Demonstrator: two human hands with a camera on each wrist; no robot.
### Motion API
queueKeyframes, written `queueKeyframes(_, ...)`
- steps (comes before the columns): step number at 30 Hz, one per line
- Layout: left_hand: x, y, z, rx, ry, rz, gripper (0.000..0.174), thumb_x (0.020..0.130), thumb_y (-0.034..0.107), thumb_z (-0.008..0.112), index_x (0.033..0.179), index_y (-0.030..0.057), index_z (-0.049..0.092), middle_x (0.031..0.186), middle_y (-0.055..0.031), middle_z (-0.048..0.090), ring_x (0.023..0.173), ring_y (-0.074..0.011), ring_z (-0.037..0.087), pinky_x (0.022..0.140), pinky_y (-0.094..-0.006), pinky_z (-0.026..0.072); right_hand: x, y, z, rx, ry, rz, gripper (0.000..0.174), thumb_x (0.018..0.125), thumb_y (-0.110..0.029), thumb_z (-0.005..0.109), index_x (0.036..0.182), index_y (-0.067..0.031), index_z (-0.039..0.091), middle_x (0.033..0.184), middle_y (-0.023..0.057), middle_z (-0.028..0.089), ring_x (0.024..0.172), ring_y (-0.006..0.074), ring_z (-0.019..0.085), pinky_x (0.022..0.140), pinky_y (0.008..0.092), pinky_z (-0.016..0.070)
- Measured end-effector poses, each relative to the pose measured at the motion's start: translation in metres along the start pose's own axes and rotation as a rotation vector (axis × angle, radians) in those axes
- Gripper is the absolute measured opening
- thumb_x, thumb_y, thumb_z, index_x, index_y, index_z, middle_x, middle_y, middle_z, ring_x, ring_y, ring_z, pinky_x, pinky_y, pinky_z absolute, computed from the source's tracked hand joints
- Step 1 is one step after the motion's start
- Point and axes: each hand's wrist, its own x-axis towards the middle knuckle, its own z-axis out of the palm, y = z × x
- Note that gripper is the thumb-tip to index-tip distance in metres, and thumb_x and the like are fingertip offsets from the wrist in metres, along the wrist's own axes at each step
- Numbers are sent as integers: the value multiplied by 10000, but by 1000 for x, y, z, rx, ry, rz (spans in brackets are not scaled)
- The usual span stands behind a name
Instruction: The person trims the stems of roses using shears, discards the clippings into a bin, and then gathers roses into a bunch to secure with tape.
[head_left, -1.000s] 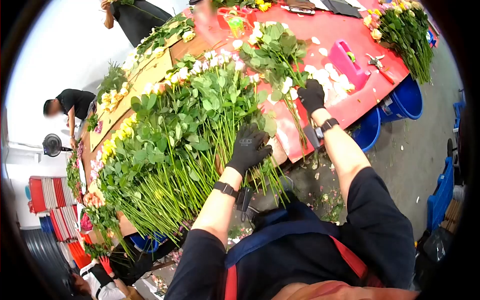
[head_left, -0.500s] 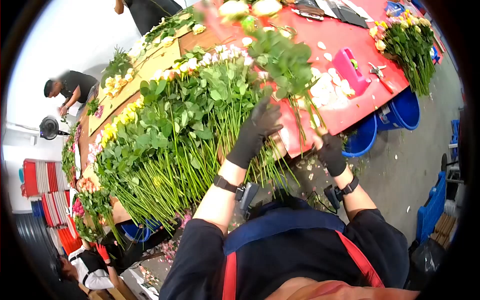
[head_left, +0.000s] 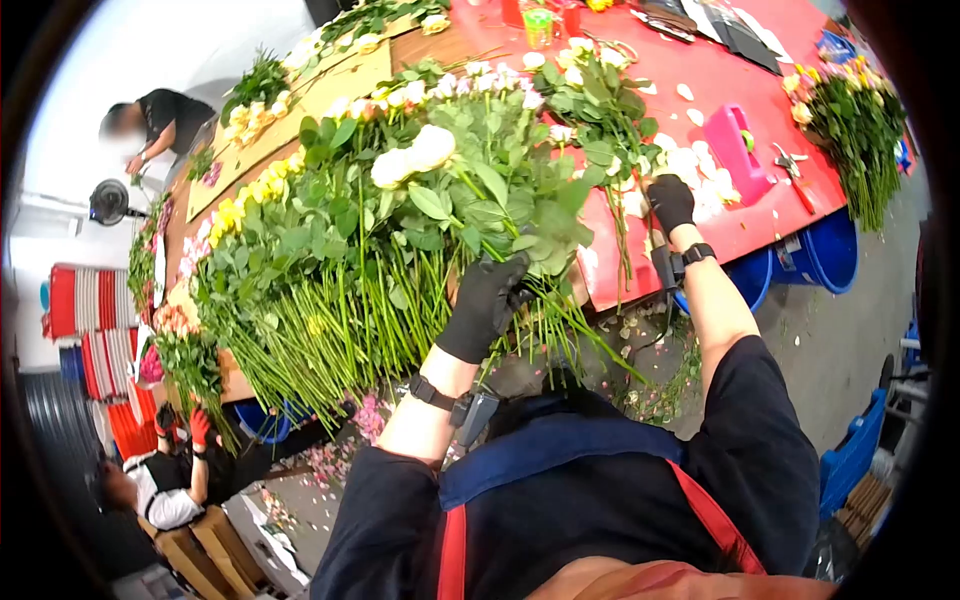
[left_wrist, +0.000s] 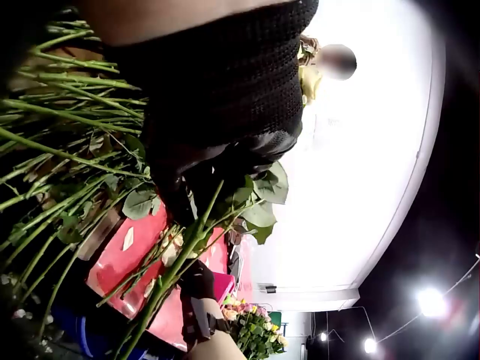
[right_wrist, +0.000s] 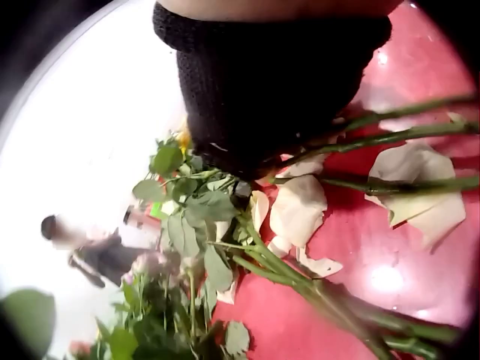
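My gloved left hand (head_left: 485, 308) grips green rose stems, held over the front of a wide row of roses. From its fist two large white roses (head_left: 415, 158) and their leaves lean up to the left. In the left wrist view a thick stem (left_wrist: 169, 277) slants down below the glove. My gloved right hand (head_left: 671, 202) is over the red table, fingers curled at the stems of a leafy rose bunch (head_left: 600, 110). In the right wrist view stems (right_wrist: 420, 184) run in under that glove, which hides its fingertips.
Loose pale petals (right_wrist: 300, 210) are scattered beside the right hand. A pink tape dispenser (head_left: 735, 150) and red-handled pruners (head_left: 797, 180) lie to the right. Blue buckets (head_left: 825, 250) stand beneath the table edge. Another bouquet (head_left: 850, 130) is at the far right. Other people work around the left side.
The white roses have swung from the far side of the table to the left, into the left hand. The right hand has moved away from the body, back to the bunch on the red table.
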Motion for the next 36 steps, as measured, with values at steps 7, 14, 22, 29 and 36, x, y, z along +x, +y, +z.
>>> queueKeyframes(7, -15, -8, -15, -46, -100, 157, 297, 879, 34, 575, 1174, 47, 544, 977, -41, 642, 789, -108, 632, 623, -251, 548, -46, -19, -74, 687, 57, 107, 138, 834, -149, 631, 829, -13, 654, 694, 121, 590, 657, 273, 574, 595, 351, 441)
queueKeyframes(14, -33, 5, -2, -61, -118, 295, 341, 865, 3, 584, 1194, 64, 514, 979, -49, 640, 809, -126, 636, 683, -259, 548, -212, -96, -142, 774, -162, 20, 190, 852, -161, 667, 979, -21, 693, 797, 15, 652, 684, 111, 566, 641, 260, 455)
queueKeyframes(22, -84, 21, -8, -136, -88, 227, 192, 848, 0, 606, 1023, 29, 534, 825, -25, 596, 688, -91, 567, 589, -237, 460, -274, -141, -140, 1019, -703, 39, 247, 868, -176, 612, 1016, 17, 652, 849, 67, 668, 781, 116, 605, 708, 279, 480)
queueKeyframes(29, -113, 9, -62, 161, 0, 160, 174, 841, 66, 647, 991, 52, 560, 716, 2, 570, 581, -67, 507, 506, -209, 402, -286, -195, -154, 917, -837, -57, 245, 856, -181, 617, 996, 19, 635, 798, 41, 613, 720, 99, 536, 664, 264, 447)
queueKeyframes(36, -128, -15, -111, -12, -89, 342, 171, 861, 95, 575, 1025, 46, 575, 861, -35, 617, 761, -142, 595, 664, -289, 494, -304, -213, -144, 867, -861, -305, 246, 886, -170, 604, 1055, 5, 638, 706, 67, 609, 632, 128, 558, 592, 299, 449)
